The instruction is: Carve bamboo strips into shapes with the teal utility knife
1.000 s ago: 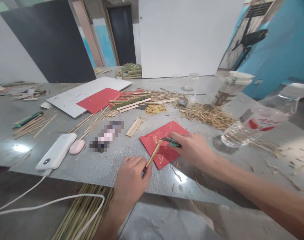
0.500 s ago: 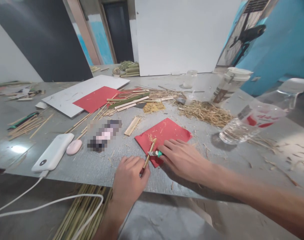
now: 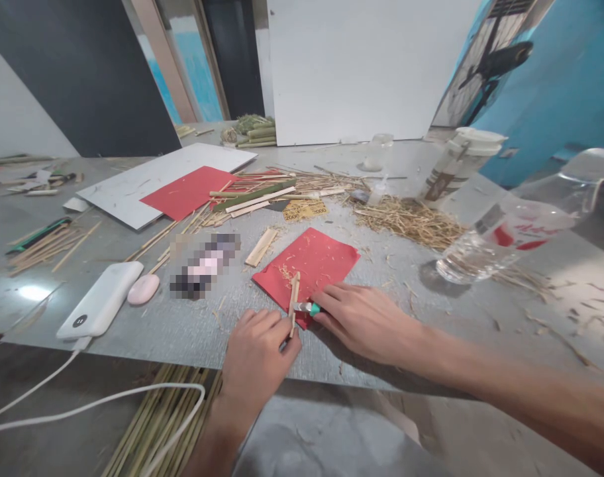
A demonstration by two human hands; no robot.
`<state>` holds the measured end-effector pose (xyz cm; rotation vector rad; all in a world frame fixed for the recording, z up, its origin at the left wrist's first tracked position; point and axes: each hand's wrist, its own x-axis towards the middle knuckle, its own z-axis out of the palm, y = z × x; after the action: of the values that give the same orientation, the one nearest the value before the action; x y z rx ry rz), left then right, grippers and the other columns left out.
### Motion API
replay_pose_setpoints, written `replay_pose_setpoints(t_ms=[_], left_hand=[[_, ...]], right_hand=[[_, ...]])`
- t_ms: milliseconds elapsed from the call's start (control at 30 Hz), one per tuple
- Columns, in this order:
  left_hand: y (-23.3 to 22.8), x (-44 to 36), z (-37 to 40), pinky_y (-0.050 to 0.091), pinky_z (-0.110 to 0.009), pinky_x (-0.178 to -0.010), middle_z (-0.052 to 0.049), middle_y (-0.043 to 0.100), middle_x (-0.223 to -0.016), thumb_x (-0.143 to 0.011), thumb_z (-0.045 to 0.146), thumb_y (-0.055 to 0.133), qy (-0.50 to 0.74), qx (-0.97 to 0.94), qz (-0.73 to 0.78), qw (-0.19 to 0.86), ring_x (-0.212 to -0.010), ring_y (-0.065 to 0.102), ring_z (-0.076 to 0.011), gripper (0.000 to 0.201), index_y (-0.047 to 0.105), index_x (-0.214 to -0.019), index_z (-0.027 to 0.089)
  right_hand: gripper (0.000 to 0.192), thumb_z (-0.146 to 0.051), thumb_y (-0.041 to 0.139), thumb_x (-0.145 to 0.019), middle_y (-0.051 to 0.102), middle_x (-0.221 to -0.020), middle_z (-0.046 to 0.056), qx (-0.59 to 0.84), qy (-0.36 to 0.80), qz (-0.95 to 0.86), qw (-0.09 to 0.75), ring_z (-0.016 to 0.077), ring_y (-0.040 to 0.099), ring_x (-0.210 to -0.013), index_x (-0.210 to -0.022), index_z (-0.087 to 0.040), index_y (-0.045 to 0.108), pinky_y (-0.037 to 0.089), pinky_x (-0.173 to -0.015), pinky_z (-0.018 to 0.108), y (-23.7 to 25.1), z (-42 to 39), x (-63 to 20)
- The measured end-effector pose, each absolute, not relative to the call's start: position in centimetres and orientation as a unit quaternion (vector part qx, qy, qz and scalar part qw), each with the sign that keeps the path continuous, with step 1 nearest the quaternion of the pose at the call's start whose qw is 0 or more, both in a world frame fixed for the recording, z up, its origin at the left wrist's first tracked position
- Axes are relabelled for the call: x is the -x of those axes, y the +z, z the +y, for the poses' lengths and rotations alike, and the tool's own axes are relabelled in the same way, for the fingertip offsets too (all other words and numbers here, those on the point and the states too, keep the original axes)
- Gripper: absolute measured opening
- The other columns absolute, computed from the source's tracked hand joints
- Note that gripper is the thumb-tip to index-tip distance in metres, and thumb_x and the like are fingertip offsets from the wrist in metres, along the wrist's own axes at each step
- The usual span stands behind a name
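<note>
My left hand [image 3: 262, 354] is closed around the near end of a thin bamboo strip [image 3: 295, 291], whose far end points away over a red sheet [image 3: 326, 255]. In my right hand [image 3: 356, 318] is a utility knife [image 3: 312, 308] with a green front part; most of its handle is hidden under my fingers. Its blade lies against the strip, between my two hands. Fine shavings are scattered on the red sheet around the strip's far end.
A white power bank [image 3: 100, 301] with a cable and a pink round case [image 3: 144, 289] lie left. Bamboo sticks [image 3: 262, 199] are spread further back. A water bottle [image 3: 510, 225] and a heap of straw-like shavings [image 3: 411, 222] are at the right.
The red sheet has slid to the left and turned slightly. The bamboo strip has shifted a little left and stands more upright in view, with the knife blade still against it.
</note>
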<state>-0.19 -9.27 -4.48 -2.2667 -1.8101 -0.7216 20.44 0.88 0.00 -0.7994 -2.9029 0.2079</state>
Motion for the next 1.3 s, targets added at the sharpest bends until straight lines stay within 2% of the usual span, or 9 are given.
replay_pose_setpoints(t_ms=[200, 567, 733, 1033, 1300], left_hand=[[-4.3, 0.3, -9.1, 0.037, -0.04, -0.071, 0.0, 0.059, -0.068, -0.096, 0.008, 0.056, -0.224, 0.768, -0.597, 0.056, -0.069, 0.056, -0.0199, 0.031, 0.052, -0.069, 0.023], [-4.1, 0.6, -9.4, 0.035, -0.039, -0.07, 0.001, 0.056, -0.068, -0.103, 0.013, 0.05, -0.238, 0.769, -0.594, 0.017, -0.068, 0.051, -0.0193, 0.035, 0.046, -0.07, 0.023], [-4.1, 0.6, -9.4, 0.035, -0.038, -0.068, 0.001, 0.054, -0.066, -0.104, 0.014, 0.05, -0.242, 0.77, -0.59, 0.018, -0.066, 0.05, -0.0185, 0.036, 0.044, -0.069, 0.023], [-4.3, 0.4, -9.4, 0.035, -0.038, -0.069, 0.001, 0.055, -0.065, -0.102, 0.012, 0.053, -0.255, 0.758, -0.6, 0.036, -0.066, 0.053, -0.019, 0.036, 0.043, -0.069, 0.024], [-4.1, 0.5, -9.4, 0.034, -0.038, -0.069, 0.002, 0.052, -0.065, -0.103, 0.012, 0.053, -0.253, 0.764, -0.593, 0.014, -0.066, 0.05, -0.0187, 0.037, 0.041, -0.07, 0.024]], right_hand=[[0.028, -0.036, 0.047, -0.114, 0.07, -0.089, 0.005, 0.26, 0.061, -0.961, 0.07, 0.0181, 0.059, -0.071, -0.095, -0.019, 0.061, 0.023, -0.061, 0.035, -0.1, 1.2, -20.4], [0.027, -0.037, 0.048, -0.114, 0.071, -0.098, 0.007, 0.278, 0.037, -0.957, 0.066, 0.0211, 0.063, -0.082, -0.105, -0.019, 0.065, 0.029, -0.066, 0.035, -0.5, 2.2, -20.5], [0.03, -0.037, 0.046, -0.115, 0.069, -0.095, 0.008, 0.296, -0.004, -0.951, 0.087, 0.0223, 0.062, -0.085, -0.102, -0.018, 0.067, 0.03, -0.068, 0.035, -0.9, 3.6, -20.8], [0.036, -0.038, 0.04, -0.116, 0.068, -0.092, 0.006, 0.241, 0.068, -0.966, 0.071, 0.0195, 0.058, -0.078, -0.102, -0.018, 0.066, 0.028, -0.066, 0.034, -0.2, 2.3, -20.7], [0.037, -0.041, 0.04, -0.116, 0.068, -0.093, 0.007, 0.266, 0.031, -0.96, 0.076, 0.0214, 0.061, -0.083, -0.105, -0.018, 0.067, 0.032, -0.07, 0.034, -0.6, 3.5, -21.1]])
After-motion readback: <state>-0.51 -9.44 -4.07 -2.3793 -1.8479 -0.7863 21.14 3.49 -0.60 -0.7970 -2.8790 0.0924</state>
